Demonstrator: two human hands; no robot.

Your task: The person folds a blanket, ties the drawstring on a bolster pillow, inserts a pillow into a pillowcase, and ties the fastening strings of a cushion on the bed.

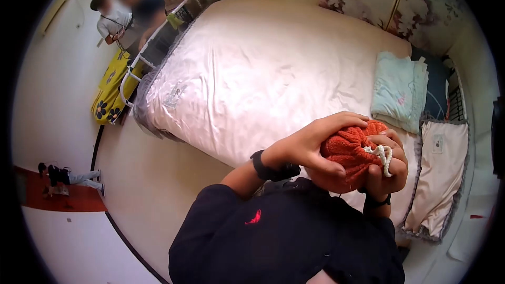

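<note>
Both of my hands are closed around an orange-red knitted drawstring pouch (344,150), held up in front of my chest over the near edge of the bed. My left hand (315,137) grips its left side, thumb below and fingers over the top. On the right side, the fingers of my right hand (392,165) are bent against the pouch, next to its gathered neck. A white cord (383,158) loops out from there beside the right fingers. The pouch's underside and whatever is inside it are hidden.
A bed with a pale pink cover (263,68) fills the middle. At its right lie a folded mint-green blanket (397,87), a dark pillow (434,81) and a frilled pink pillow (439,173). Two people stand beyond the white bed rail (126,87); another person (68,176) is at far left.
</note>
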